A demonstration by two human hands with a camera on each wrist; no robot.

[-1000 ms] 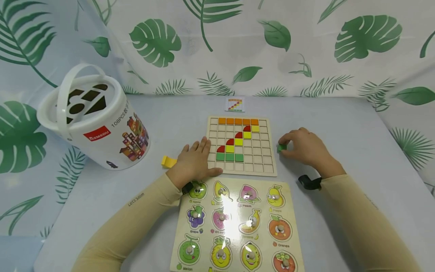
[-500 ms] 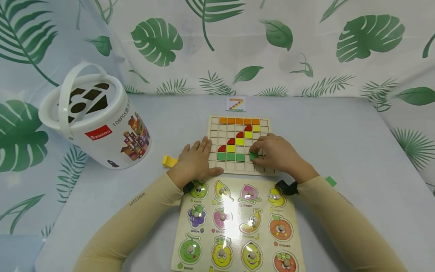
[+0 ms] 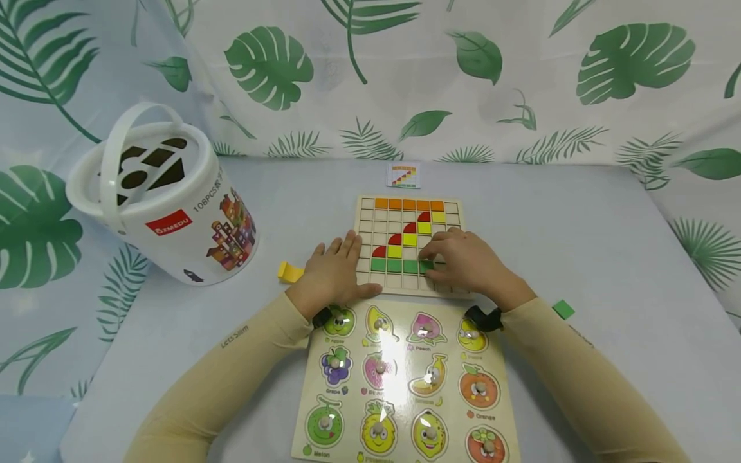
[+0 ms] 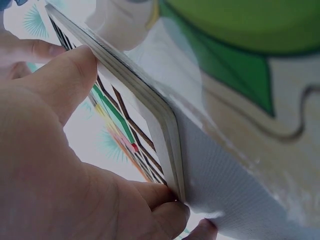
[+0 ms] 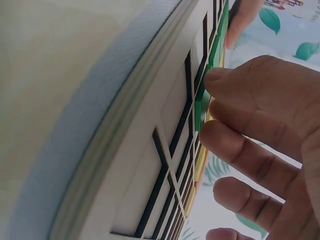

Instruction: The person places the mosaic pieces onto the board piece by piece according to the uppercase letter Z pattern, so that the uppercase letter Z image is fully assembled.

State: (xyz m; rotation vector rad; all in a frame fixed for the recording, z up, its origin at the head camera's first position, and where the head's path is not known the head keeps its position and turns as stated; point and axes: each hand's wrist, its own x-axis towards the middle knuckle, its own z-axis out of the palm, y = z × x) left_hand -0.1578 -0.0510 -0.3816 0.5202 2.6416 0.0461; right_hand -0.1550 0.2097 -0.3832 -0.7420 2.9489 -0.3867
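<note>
A wooden grid board lies mid-table, bearing an orange row on top, a diagonal of red quarter-rounds and yellow squares, and a green row below. My left hand rests flat at the board's left edge, fingers straight; in the left wrist view its fingertips touch the board's rim. My right hand pinches a green square tile at the right end of the green row. In the right wrist view that tile lies at the thumb and fingertips, low against the grid.
A fruit knob puzzle lies in front of the board. A small pattern card is behind it. A white lidded bucket stands at left. A yellow block lies by my left hand, and another green tile beside my right forearm.
My right hand has moved left from the table beside the board, carrying the green tile onto the grid beside the other green ones. My left hand has stayed put.
</note>
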